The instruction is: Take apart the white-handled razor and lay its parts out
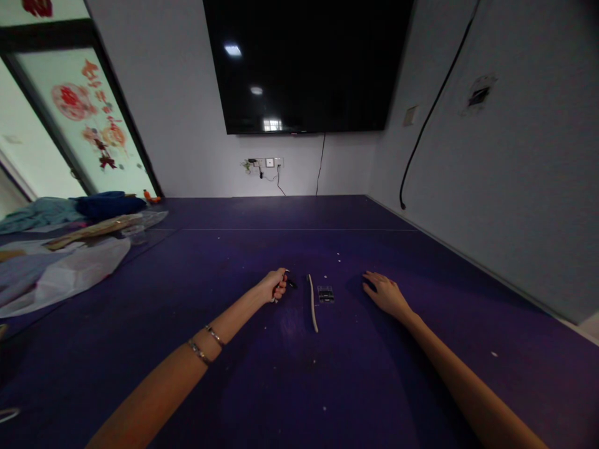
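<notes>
Near the middle of the frame, the left hand point(275, 285) curls round a small dark tool point(292, 284), likely to keep it steady. The pale cord point(313, 305) and clear packet point(326, 294) lie between the hands, probably for easy reach. Right of centre, the right hand point(384, 293) rests loosely open, seemingly holding nothing.

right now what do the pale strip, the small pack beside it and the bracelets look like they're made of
The pale strip could be plastic or rubber, matte: smooth, slightly bent, no shine. The small pack is probably clear plastic, glossy: it looks see-through around dark contents. The bracelets look like polished metal, silvery with bright glints, though coated plastic is possible.
</notes>
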Available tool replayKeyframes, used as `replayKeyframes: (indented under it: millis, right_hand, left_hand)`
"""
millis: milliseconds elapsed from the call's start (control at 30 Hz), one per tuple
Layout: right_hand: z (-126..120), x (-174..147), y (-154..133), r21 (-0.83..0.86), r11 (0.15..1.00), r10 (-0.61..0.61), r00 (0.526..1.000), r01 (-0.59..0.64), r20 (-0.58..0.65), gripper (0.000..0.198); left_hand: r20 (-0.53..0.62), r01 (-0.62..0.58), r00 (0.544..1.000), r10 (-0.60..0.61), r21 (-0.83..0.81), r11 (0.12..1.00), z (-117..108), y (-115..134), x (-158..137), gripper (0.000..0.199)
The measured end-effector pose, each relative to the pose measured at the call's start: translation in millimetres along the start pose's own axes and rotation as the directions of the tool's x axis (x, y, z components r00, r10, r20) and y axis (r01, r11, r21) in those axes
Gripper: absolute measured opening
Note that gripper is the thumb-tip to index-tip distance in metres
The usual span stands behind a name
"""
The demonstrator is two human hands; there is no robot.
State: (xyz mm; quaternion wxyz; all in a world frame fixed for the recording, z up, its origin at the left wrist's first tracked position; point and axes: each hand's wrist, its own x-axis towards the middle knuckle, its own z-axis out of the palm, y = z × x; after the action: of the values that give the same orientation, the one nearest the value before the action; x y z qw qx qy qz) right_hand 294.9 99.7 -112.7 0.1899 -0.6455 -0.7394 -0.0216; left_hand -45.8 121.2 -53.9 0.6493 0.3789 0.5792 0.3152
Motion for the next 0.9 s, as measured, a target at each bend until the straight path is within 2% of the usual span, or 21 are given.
replayKeyframes:
  millis: [233, 400, 567, 733, 900]
  right_hand:
    - [-1.3, -1.2, -1.2, 0.016, 1.0, 0.003, 1.0, -0.002, -0.006, 0.043]
    - [-5.9, -2.4, -4.9, 0.014, 1.0, 0.01, 1.0, -0.01, 0.01, 0.043]
    - [-9.9, -4.7, -8.8, -0.002, 1.0, 0.007, 1.0, -0.007, 0.002, 0.044]
    - [-11.2, -5.1, -10.0, -0.003, 1.0, 0.019, 1.0, -0.019, 0.006, 0.044]
    - [-9.8, -5.2, -9.6, -0.002, 1.0, 0.023, 1.0, -0.023, 0.011, 0.043]
  left_hand:
    - [-0.035, -0.239, 0.971, 0.239, -0.011, 0.971, 6.7, 13.0, -7.0, 0.02]
    - [0.002, -0.329, 0.944, 0.329, -0.001, 0.944, 16.1, 22.6, -13.1, 0.014]
    - [0.079, -0.392, 0.917, 0.39, 0.01, 0.92, 20.3, 25.1, -25.3, 0.017]
    - [0.144, -0.465, 0.882, 0.45, 0.106, 0.879, 20.5, 22.8, -34.7, 0.017]
    - [0.153, -0.46, 0.885, 0.44, 0.143, 0.876, 20.6, 17.3, -37.5, 0.018]
